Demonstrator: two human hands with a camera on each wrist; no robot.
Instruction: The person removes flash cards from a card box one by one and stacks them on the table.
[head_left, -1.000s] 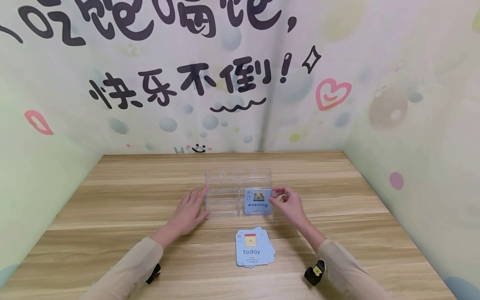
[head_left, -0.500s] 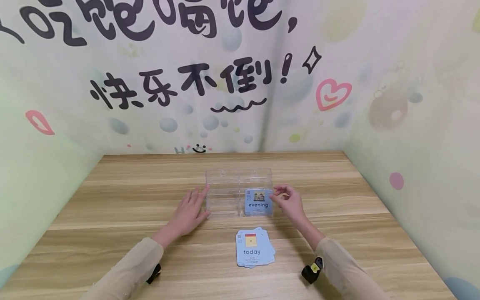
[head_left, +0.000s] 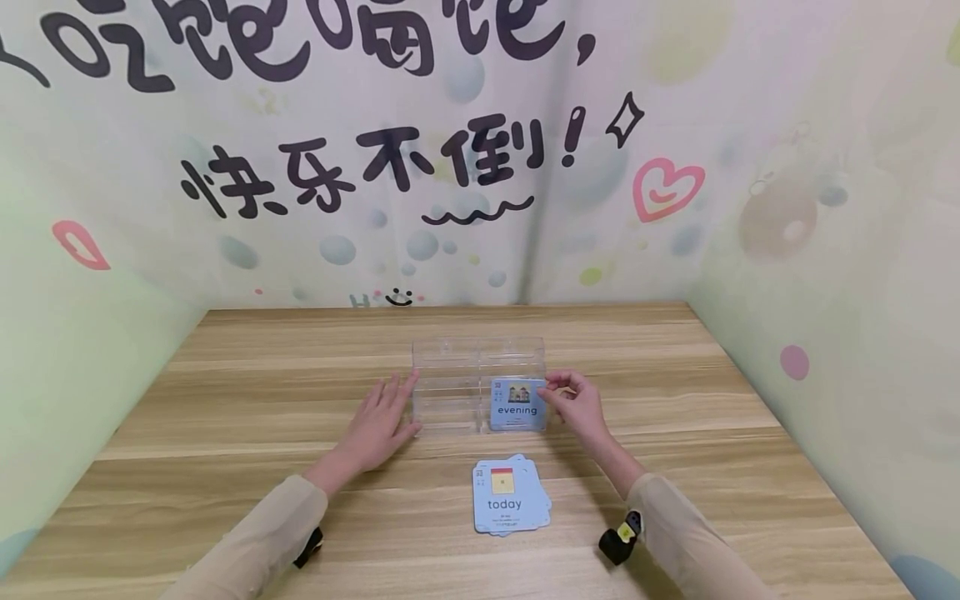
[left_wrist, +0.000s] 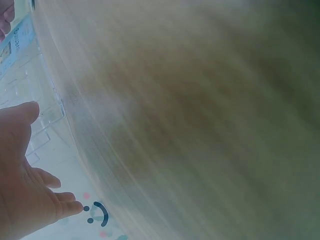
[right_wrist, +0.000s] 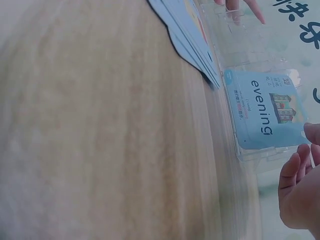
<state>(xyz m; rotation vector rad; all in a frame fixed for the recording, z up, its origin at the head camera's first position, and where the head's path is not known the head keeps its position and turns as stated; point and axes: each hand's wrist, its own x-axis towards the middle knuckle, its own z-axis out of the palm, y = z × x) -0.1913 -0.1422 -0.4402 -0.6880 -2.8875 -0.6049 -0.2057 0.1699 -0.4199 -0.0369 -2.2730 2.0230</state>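
Observation:
A clear plastic rack with stepped compartments stands on the table. A light blue flash card printed "evening" leans in its front right compartment. My left hand lies with fingers spread along the rack's left side, fingertips right at its edge. At the card's upper right corner is my right hand, its thumb against the card and its other fingers bent beside the rack. The right wrist view shows the thumb over the corner of the card. In front of the rack lies a fanned stack of blue flash cards, "today" on top.
The wood-grain table runs back to a printed wall cloth with large lettering. Pale cloth sides flank it left and right. A black wrist strap sits below the right sleeve.
The hands, the rack and the cards stay almost in place. My right forearm and its wrist strap have shifted slightly to the left.

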